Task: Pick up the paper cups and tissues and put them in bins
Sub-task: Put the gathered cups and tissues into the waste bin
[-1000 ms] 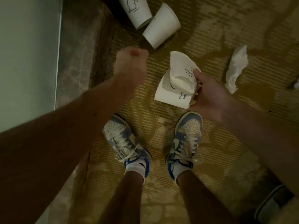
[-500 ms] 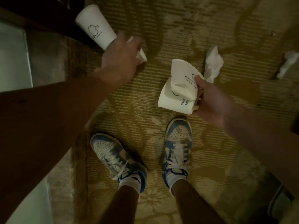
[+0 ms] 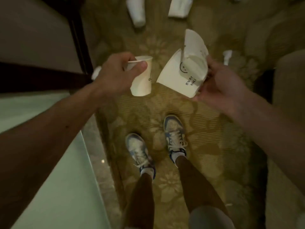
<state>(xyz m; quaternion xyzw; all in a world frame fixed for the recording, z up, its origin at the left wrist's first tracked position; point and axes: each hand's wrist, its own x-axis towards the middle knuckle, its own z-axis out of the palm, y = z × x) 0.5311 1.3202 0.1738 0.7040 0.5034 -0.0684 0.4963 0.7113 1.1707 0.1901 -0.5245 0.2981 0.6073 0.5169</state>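
You stand on a patterned yellow-brown carpet (image 3: 206,146) in dim light, and a pale smooth surface (image 3: 49,162) runs along your left arm. Nearest to you are your two blue-and-white shoes (image 3: 175,138), below both hands.

Your left hand (image 3: 115,75) pinches a single paper cup (image 3: 142,81) at its rim between the thumb and the curled fingers, so the cup hangs free under the hand. I think this rim grip is chosen because it is the quickest one for lifting a light cup from the floor, but it dents the soft wall.

Just to the right of it, not touching, your right hand (image 3: 219,86) has its fingers curled round a printed cup (image 3: 175,78), with a crushed cup (image 3: 194,45) pressed against it on the side away from you. Holding both in one hand seems to keep the other hand free for collecting. Whether the crushed one sits inside the printed one, I cannot tell.

Beyond the hands, more cups lie on the carpet: one (image 3: 137,12) ahead of the left hand, one (image 3: 179,7) ahead of the right. A small white piece (image 3: 227,57), probably a tissue, lies just past the right hand. No bin shows, so the task is perhaps at an early part.
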